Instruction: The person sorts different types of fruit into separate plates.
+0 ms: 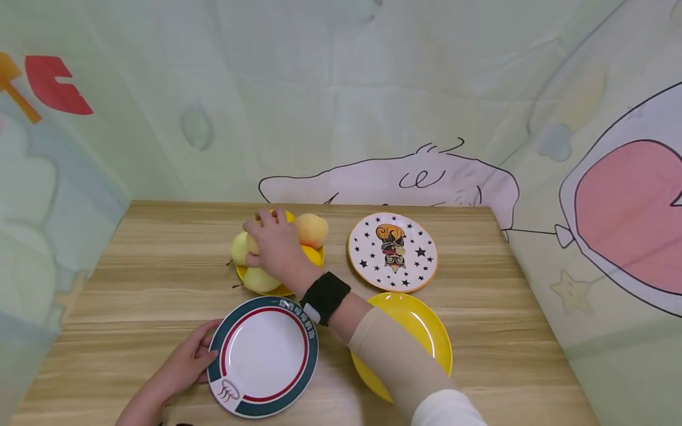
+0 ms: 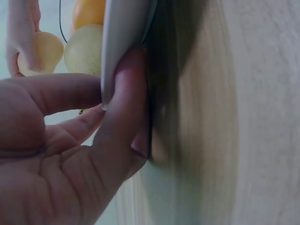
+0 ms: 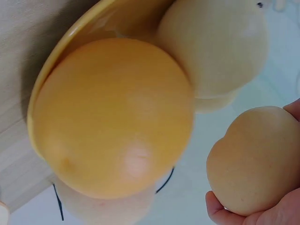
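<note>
My right hand (image 1: pixel 277 245) is above a yellow dish (image 1: pixel 279 291) of fruit and grips a pale peach (image 3: pixel 255 161), its cleft showing in the right wrist view. In the dish are pale pears (image 1: pixel 260 281), another peach (image 1: pixel 311 231) and an orange-yellow fruit (image 3: pixel 115 117); my hand hides part of the pile. At the front left, my left hand (image 1: pixel 186 362) pinches the edge of a white plate (image 1: pixel 264 354) with a dark green rim and a red ring. In the left wrist view the thumb and fingers (image 2: pixel 124 98) are on either side of that plate's edge.
Right of the fruit dish lies a white plate with stars and a cartoon figure (image 1: pixel 393 251). A yellow plate (image 1: pixel 405 310) is in front of it, partly under my right forearm. Printed cloth (image 1: pixel 330 118) hangs behind the wooden table (image 1: pixel 160 284) and at both sides.
</note>
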A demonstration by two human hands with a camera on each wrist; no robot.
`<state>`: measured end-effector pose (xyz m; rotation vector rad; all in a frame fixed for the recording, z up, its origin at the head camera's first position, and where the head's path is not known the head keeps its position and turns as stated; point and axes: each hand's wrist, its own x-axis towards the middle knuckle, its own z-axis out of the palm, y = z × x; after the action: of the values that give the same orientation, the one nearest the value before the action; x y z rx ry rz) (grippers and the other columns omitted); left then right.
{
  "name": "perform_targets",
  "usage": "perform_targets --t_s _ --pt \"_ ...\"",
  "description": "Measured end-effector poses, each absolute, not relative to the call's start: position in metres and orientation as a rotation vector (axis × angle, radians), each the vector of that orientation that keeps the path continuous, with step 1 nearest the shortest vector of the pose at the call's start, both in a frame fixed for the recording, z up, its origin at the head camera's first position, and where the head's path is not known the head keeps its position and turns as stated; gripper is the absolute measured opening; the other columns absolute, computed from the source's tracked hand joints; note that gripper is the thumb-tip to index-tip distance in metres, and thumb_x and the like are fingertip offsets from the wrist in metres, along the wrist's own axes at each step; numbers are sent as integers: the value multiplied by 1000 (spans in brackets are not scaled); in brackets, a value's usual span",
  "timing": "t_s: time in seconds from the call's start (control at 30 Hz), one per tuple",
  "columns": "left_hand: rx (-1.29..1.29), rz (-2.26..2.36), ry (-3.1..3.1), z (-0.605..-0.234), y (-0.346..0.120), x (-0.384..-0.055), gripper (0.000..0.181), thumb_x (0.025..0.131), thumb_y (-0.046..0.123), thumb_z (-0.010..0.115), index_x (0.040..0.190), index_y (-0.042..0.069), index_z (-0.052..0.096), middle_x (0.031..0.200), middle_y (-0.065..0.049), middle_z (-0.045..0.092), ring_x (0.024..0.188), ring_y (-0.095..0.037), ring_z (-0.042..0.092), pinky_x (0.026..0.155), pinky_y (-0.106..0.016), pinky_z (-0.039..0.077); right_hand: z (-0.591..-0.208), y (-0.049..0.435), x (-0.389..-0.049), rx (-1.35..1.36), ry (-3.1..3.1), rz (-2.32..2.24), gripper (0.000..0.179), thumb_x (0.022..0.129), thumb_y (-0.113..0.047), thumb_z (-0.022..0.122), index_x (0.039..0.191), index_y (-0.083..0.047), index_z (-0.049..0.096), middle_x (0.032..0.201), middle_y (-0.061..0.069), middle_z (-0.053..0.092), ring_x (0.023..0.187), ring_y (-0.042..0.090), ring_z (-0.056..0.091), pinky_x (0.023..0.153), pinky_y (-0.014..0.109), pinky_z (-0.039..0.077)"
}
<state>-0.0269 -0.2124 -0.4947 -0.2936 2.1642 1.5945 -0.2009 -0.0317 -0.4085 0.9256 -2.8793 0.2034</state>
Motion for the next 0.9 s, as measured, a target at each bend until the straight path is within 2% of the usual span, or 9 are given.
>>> perform_targets --t_s 0.17,0.37,0.6,0.73,0.9 --pt "-264 1614 2150 -495 -213 -27 56 92 -9 44 144 2 27 106 -20 45 79 -19 54 58 -37 58 -403 -31 -191 994 -2815 238 50 81 -41 64 128 -26 53 135 5 44 121 27 39 96 38 43" --pt "-262 1608 2150 -493 -212 -28 56 92 -9 43 145 1 26 106 -20 46 79 -20 55 59 -37 58 -400 -33 -180 1047 -2791 211 52 80 -45 66 127 -26 52 133 5 45 120 27 40 96 38 44" --pt "-238 1629 2146 -494 -214 -27 57 92 -9 43 145 1 25 106 -21 46 77 -18 56 58 -38 58 -398 -32 -169 1119 -2701 172 48 80 -46 65 122 -24 56 125 3 48 115 19 44 104 35 36" --pt "-242 1621 2159 -495 -214 -28 57 91 -9 44 144 2 26 105 -21 46 77 -19 55 57 -37 58 -396 -33 -162 1154 -2724 166 49 81 -47 65 124 -24 56 127 3 48 116 20 44 103 32 36" --pt "-225 1624 2156 -495 -214 -27 57 91 -9 44 144 2 26 104 -21 46 77 -19 55 56 -38 57 -396 -35 -151 1187 -2772 179 51 81 -48 66 126 -27 53 133 3 46 119 24 42 99 30 44"
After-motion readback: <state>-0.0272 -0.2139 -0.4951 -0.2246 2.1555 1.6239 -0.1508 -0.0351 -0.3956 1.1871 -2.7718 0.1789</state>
